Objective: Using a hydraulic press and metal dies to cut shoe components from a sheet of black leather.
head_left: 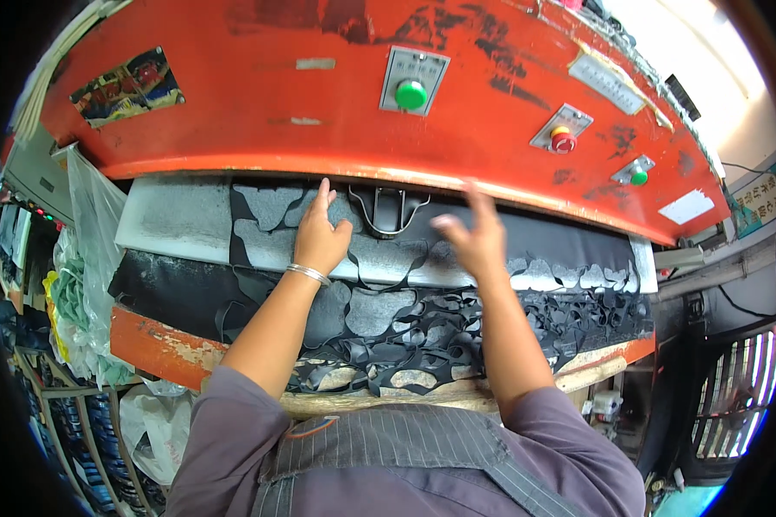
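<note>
At the front ledge, black scraps sagged in a heap, probably limp from their many holes. Beyond, the left hand and blurred right hand flanked a metal frame, fingers open, gripping nothing. It lay by the black sheet's unbroken part, presumably avoiding holes, below the red machine.

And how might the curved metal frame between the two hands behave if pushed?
The metal frame is probably stiff: its thin walls hold a crisp curved outline. It may be fairly light for its size, being largely open inside. It would likely slide rather than roll, seeming to lie flat on the black sheet.
</note>
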Demonstrator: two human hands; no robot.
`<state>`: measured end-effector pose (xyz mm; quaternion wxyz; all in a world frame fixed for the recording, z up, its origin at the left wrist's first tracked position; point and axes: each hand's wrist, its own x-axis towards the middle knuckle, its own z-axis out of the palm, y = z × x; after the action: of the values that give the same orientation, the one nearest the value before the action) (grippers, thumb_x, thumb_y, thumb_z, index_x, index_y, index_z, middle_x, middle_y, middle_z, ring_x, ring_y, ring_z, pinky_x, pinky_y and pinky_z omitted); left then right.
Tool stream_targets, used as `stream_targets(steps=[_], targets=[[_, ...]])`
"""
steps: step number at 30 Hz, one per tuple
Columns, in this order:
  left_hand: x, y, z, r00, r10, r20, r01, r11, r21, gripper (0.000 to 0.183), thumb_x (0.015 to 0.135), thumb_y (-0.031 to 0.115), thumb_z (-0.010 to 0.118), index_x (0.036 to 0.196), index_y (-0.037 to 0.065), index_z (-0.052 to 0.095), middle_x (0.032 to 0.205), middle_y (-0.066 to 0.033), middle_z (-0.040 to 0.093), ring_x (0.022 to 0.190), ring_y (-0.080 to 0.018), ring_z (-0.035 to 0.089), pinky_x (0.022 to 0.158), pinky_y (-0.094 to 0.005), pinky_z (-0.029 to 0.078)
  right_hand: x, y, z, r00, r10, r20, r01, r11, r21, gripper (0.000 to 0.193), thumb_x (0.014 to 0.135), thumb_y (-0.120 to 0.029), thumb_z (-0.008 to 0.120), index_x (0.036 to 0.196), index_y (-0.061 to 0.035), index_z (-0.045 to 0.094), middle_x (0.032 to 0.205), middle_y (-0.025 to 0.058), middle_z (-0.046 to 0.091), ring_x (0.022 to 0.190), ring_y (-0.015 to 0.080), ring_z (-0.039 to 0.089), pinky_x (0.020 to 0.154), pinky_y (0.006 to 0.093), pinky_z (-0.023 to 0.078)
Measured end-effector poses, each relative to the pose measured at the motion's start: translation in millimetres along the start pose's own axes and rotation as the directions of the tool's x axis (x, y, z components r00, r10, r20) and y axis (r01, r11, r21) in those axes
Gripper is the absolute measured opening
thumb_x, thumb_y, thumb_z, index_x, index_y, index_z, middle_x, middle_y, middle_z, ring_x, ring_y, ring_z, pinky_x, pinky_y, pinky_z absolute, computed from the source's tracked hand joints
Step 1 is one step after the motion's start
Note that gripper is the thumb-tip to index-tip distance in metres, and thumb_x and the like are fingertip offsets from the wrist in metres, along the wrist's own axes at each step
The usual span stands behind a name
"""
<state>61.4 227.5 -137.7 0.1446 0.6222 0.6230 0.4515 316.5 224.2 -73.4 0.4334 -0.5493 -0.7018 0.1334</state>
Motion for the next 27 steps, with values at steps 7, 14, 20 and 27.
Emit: stream_targets(steps=[7,14,20,27], targets=[[40.3,166.4,-53.4,0.705,0.629,-0.327,-0.684,0.725,-0.078,0.008,0.086,0.012,0.061,0.084,0.006,0.064,0.081,-0.0096,0.062,0.075,-0.0287,0.056,0.069,-0.0375,0.046,73.3,54.8,-218.0,0.430,-0.162,-0.888,-0.122,0.964,-0.234,0.067,0.099,-0.048,0.037,0.138,0.0068,0.036,0.145,0.0299,0.030,0.138,0.0379,0.026,0.112,0.0459,0.020],[9.4,171.0,-88.4,0.841,0.540,-0.013,-0.540,0.840,-0.045,0.019,0.088,0.015,0.059,0.074,0.003,0.057,0.072,-0.0135,0.054,0.072,-0.0333,0.053,0.065,-0.0420,0.043,28.9,39.2,-221.6,0.666,-0.068,-0.743,-0.202,0.942,-0.268,0.079,0.094,-0.052,0.047,0.147,0.0001,0.021,0.153,0.0301,0.012,0.144,0.0390,0.010,0.115,0.0468,0.012],[-164.0,95.1,-122.9,0.875,0.112,0.471,-0.153,0.987,0.051,0.025,0.085,0.030,0.059,0.076,0.008,0.066,0.080,-0.0124,0.064,0.079,-0.0327,0.063,0.068,-0.0458,0.051,-146.0,-39.5,-118.2,0.820,-0.260,0.510,0.314,0.949,-0.022,0.067,0.070,-0.043,0.078,0.118,-0.0001,0.059,0.110,0.0201,0.062,0.106,0.0368,0.057,0.094,0.0433,0.042],[-248.7,118.2,-94.0,0.954,0.202,0.219,-0.252,0.941,0.228,0.020,0.081,0.025,0.058,0.069,0.011,0.065,0.076,-0.0051,0.060,0.084,-0.0230,0.056,0.079,-0.0382,0.046,-221.9,-105.7,-90.1,0.650,-0.320,0.689,0.524,0.846,-0.101,0.052,0.060,-0.014,0.079,0.107,0.0016,0.062,0.096,0.0191,0.063,0.087,0.0363,0.060,0.077,0.0437,0.050]])
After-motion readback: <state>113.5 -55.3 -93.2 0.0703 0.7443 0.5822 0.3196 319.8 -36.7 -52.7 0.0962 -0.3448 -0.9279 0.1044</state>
